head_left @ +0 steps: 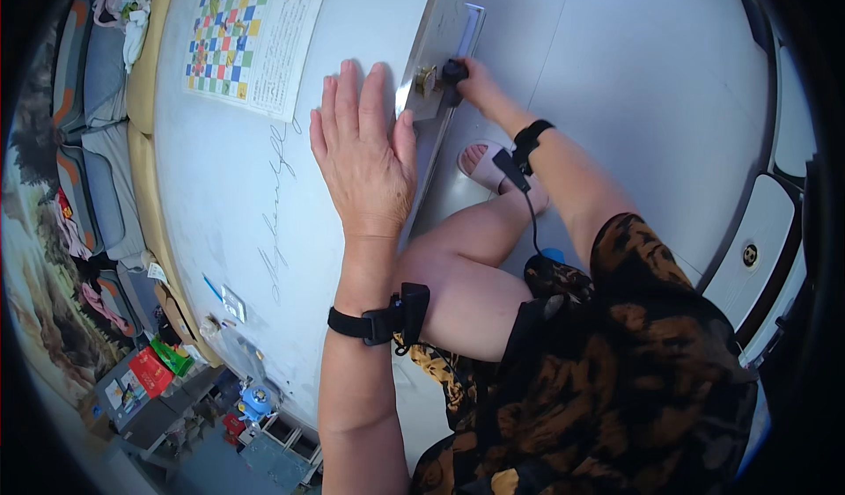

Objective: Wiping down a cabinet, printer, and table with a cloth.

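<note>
My left hand [365, 165] lies palm down, fingers slightly apart, on a large white tabletop [257, 165] near its edge, holding nothing. A printed sheet with coloured squares [228, 39] is beyond its fingertips to the left. Lower down, at the side of the table, my right hand [476, 87] has its fingers around a small dark knob-like object [454, 70]; its exact kind is unclear. Just left of that object is a gold-coloured metal knob [427, 80] on the side panel. Part of the dark object is hidden by my fingers.
A pale slipper [485, 165] on my foot stands near the table's side. A small clear packet [232, 302] lies on the tabletop. Grey sofa cushions [105, 66] line the far left. A white panel with a round dark knob [750, 255] is at the right.
</note>
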`<state>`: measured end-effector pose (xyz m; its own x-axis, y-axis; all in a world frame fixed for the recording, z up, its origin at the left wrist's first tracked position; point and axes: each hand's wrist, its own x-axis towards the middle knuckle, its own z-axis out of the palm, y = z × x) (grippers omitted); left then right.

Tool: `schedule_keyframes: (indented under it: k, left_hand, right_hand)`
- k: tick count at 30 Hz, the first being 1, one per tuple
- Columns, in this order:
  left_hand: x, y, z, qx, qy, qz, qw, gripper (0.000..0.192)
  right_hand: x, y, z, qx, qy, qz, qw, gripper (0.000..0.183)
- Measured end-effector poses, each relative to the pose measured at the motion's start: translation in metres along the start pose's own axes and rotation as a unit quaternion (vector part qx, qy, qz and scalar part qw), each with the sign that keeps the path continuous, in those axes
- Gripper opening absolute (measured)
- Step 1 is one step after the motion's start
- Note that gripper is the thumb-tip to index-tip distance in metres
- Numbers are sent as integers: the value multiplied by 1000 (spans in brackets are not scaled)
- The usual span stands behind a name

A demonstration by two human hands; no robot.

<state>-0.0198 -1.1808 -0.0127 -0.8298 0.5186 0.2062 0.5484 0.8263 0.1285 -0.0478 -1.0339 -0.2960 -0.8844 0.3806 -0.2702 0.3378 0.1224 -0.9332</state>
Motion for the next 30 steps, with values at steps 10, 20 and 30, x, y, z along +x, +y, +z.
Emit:
schedule_keyframes:
  k: [10,20,30]
  left_hand:
    - [-1,3,-4,16,9,8,1000,47]
    - [-4,-8,2,3,17,10,1000,50]
    - [-7,-14,8,-79,61,6,995,44]
  right_hand:
    - [78,-27,-41,120,58,28,991,58]
    - [-80,19,50,-91,-179,-54,978,42]
    - [-82,-40,30,-152,-242,-135,949,31]
